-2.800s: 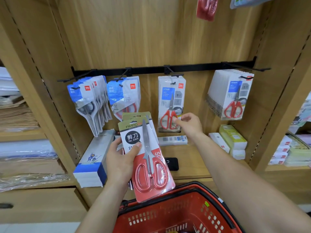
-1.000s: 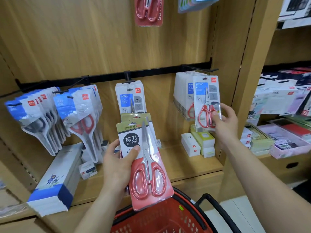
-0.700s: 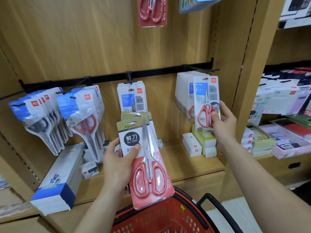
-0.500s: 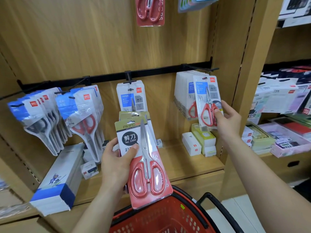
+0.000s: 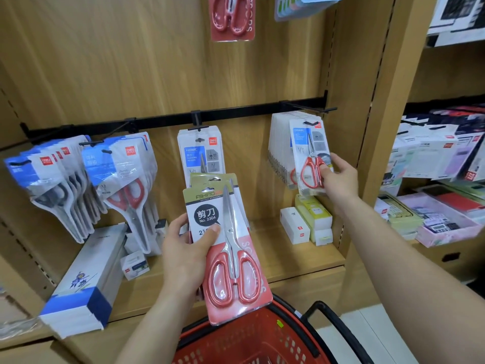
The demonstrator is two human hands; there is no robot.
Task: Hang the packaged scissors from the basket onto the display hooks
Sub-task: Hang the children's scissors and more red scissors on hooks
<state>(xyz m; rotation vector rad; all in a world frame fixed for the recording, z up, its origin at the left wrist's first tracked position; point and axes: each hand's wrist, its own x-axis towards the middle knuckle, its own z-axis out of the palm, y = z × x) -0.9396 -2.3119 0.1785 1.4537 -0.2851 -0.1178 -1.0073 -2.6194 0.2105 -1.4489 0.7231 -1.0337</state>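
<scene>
Gripping stacked scissors packs point(image 5: 236, 271), the left hand point(image 5: 183, 258) hovers above the basket point(image 5: 249, 342). The right hand point(image 5: 341, 179) pinches a white pack point(image 5: 307, 143) up by the right hook point(image 5: 315, 107).

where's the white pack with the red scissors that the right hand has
In the head view, right of centre: the white pack is gripped by the right hand at the front of the stack on the rail's rightmost hook.
</scene>
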